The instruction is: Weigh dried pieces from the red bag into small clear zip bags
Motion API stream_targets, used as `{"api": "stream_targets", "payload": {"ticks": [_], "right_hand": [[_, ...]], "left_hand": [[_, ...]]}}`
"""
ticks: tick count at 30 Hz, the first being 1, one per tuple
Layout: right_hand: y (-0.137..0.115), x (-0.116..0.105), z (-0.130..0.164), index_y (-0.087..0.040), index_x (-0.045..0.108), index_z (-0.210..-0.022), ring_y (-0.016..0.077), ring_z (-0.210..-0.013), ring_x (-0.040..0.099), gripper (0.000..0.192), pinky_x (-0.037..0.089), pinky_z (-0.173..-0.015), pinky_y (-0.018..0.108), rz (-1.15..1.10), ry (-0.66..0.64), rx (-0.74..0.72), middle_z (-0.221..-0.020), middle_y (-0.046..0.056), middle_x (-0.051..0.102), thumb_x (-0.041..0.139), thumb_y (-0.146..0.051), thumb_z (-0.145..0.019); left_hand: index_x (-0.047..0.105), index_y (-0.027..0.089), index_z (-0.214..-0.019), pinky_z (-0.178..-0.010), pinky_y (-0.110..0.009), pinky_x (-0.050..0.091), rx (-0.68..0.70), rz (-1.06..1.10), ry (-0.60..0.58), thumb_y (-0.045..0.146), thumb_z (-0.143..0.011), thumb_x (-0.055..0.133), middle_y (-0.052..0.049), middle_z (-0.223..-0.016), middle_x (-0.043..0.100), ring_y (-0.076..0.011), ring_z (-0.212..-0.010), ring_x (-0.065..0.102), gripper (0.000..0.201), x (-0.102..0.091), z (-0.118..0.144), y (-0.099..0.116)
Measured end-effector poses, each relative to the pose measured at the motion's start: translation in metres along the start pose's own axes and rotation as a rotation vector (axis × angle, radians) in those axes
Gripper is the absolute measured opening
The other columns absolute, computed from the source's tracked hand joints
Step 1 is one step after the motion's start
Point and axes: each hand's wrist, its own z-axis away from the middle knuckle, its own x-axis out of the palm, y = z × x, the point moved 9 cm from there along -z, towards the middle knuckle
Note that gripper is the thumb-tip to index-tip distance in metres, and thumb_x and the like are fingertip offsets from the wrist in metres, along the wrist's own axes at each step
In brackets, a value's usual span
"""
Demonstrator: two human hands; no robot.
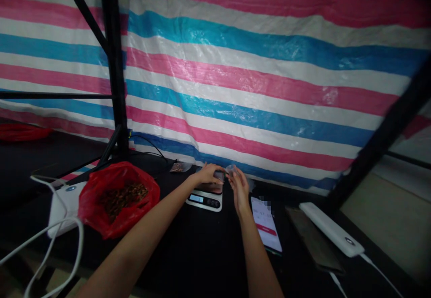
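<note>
Tarpaulin (pixel 269 78): striped pink, blue and white sheet filling the back of the view, behind a black metal frame (pixel 112 64).
Table (pixel 188 253): dark surface carrying everything; its near edge is cut off by the picture.
Red bag (pixel 117 199): open plastic bag on the left of the table, holding small brown pieces; what they are is too dim to tell.
White boxes: one device (pixel 65 206) left of the red bag with white cables looping off it, one long white block (pixel 332 228) at the right with a cable.
Phone (pixel 266 224): lying flat with its screen lit, just right of the right forearm.
Scale (pixel 206 197): small digital kitchen scale, display lit, digits unreadable.
Left hand (pixel 208 173): resting palm down over the scale's platform, fingers curled loosely on something there; what it covers is hidden.
Right hand (pixel 237 186): raised just beside the scale, fingers pinched closed on a small clear cup (pixel 231 169) held above the platform's right edge.
Small packet (pixel 180 167): clear pouch with brown contents, behind the scale near the tarpaulin.
Step in hand: by the look of it, weighing out a portion, the cup being emptied or placed at the scale.
Next move calls for: a steady tilt of the cup and a clear view of the display.
Hard to make out: the cup's contents and the platform under the left hand.
</note>
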Motion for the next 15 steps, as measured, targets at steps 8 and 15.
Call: {"api": "stream_targets", "payload": {"ticks": [8, 15], "right_hand": [[0.000, 0.006, -0.003, -0.021, 0.053, -0.099, 0.0156, -0.071, 0.065, 0.046, 0.050, -0.076, 0.032, 0.087, -0.020, -0.069, -0.089, 0.002, 0.067, 0.070, -0.042, -0.061], [-0.013, 0.027, 0.005, -0.024, 0.049, -0.093, 0.0150, -0.072, 0.065, 0.033, 0.049, -0.078, 0.032, 0.009, -0.117, -0.128, -0.084, 0.000, 0.065, 0.064, -0.041, -0.070]], "left_hand": [[0.050, 0.013, -0.119, -0.088, -0.037, 0.044, -0.070, 0.495, 0.296, 0.030, -0.063, 0.071, -0.011, -0.103, 0.065, -0.0202, -0.093, 0.060, 0.062, -0.021, 0.022, -0.002], [0.060, 0.015, -0.111, -0.092, -0.036, 0.042, -0.169, 0.845, 0.432, 0.031, -0.062, 0.073, -0.010, -0.108, 0.065, -0.0216, -0.100, 0.060, 0.053, -0.027, 0.064, 0.010]]}}
